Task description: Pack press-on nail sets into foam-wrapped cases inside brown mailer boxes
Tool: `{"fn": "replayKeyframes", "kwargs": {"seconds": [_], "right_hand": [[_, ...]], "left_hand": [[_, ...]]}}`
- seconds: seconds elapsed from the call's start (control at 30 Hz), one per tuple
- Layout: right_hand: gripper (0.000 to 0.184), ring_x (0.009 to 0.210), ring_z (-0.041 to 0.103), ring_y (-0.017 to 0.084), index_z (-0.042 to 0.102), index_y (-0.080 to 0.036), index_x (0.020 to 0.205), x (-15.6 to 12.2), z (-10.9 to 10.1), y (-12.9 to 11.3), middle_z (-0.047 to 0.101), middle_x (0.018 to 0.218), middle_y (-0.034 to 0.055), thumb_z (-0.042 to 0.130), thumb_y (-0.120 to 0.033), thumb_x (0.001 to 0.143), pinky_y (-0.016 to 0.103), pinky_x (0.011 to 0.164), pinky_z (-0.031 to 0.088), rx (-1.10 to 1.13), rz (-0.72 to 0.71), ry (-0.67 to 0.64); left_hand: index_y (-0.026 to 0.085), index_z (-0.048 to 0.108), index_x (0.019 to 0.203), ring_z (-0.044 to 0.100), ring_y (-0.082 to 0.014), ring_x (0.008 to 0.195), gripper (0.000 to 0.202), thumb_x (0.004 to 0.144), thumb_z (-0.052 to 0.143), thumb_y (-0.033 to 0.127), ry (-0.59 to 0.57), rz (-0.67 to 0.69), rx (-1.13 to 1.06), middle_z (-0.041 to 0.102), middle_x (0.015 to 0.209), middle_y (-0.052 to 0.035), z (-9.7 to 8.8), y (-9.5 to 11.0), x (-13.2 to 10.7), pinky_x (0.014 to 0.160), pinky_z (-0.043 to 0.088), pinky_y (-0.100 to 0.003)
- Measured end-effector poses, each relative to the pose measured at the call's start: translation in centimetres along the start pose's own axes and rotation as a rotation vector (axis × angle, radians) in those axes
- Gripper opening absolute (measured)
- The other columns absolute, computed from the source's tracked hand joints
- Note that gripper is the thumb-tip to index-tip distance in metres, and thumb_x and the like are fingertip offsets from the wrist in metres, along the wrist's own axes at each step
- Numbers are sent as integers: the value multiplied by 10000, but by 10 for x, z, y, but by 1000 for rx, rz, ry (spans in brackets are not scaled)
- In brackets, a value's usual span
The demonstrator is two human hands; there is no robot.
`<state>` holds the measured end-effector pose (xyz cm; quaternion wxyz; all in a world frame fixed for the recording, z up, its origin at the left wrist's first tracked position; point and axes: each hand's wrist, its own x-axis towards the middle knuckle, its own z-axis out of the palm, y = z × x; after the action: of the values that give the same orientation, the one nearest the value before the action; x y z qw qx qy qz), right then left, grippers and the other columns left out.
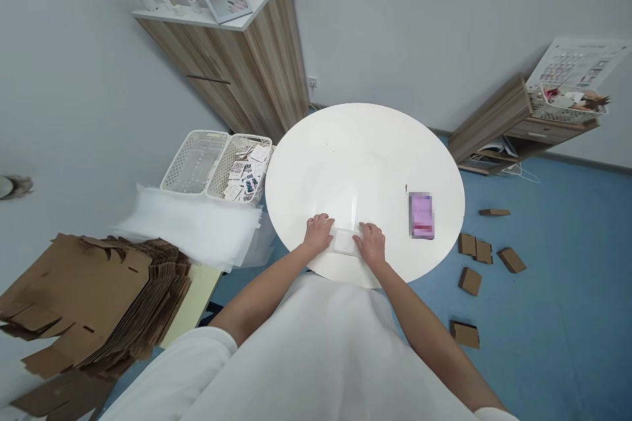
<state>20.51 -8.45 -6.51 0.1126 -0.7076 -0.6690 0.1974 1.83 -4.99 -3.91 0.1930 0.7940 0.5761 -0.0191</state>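
A small flat white box, with a paler square in its middle, lies near the front edge of the round white table. My left hand has its fingers bent around the left end. At the right end my right hand holds it in the same way, thumb along the side. What is inside the box cannot be made out. To the right on the table lies a purple packet, its print blurred.
Left of the round table are white baskets, one filled with small cards. Beside them lie translucent foam sheets and stacked flat cardboard boxes. Several small brown boxes are on the blue floor at right. A wooden cabinet stands behind.
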Motion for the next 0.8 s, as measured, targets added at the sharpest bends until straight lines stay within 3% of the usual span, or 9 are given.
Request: {"fn": "replayKeyframes", "kwargs": {"seconds": [0.1, 0.2, 0.3, 0.4, 0.57, 0.8], "right_hand": [[359, 1146, 335, 260, 442, -224, 1154, -13, -2, 1, 418, 1228, 114, 388, -359, 826, 434, 926, 237, -44, -108, 55], [420, 1196, 284, 277, 448, -222, 1140, -23, -3, 7, 364, 1289, 116, 455, -431, 776, 453, 954, 201, -76, -246, -49], [563, 1241, 207, 323, 415, -222, 1173, -28, 1, 12, 258, 1360, 131, 563, -460, 684, 482, 956, 195, -112, -209, -105], [600, 1263, 166, 336, 379, -219, 1199, -29, 8, 15, 196, 1388, 133, 587, -407, 668, 478, 948, 227, -104, -121, -124], [555, 1288, 120, 312, 379, -174, 1193, -32, 11, 19, 213, 1387, 126, 557, -328, 691, 429, 980, 238, -76, -163, -156], [441, 1256, 233, 286, 429, -179, 1158, -41, 1, 17, 345, 1338, 117, 483, -348, 754, 419, 962, 254, -151, -242, -181]], "left_hand": [[248, 451, 1120, 327, -262, 1146, 357, 764, 479, 243, 56, 143, 1, 396, 1235, -82, -2, 5, -15, 958, 194, -417], [240, 419, 1160, 327, -273, 1146, 457, 729, 534, 340, 22, 253, -13, 388, 1250, -95, 2, 9, -24, 983, 155, -432], [225, 375, 1204, 272, -332, 1182, 651, 629, 636, 381, -7, 130, 3, 318, 1307, -137, 11, 11, -26, 970, 150, -492], [240, 329, 1240, 232, -361, 1208, 706, 623, 643, 376, -28, -6, -18, 275, 1335, -149, 21, 9, -23, 936, 210, -504], [225, 309, 1261, 228, -312, 1238, 667, 669, 592, 342, -33, 93, -43, 278, 1344, -138, 28, -1, -22, 972, 216, -426], [226, 324, 1263, 204, -309, 1247, 627, 692, 530, 386, -26, 186, 14, 316, 1336, -113, 25, -5, -28, 998, 103, -490]]}}
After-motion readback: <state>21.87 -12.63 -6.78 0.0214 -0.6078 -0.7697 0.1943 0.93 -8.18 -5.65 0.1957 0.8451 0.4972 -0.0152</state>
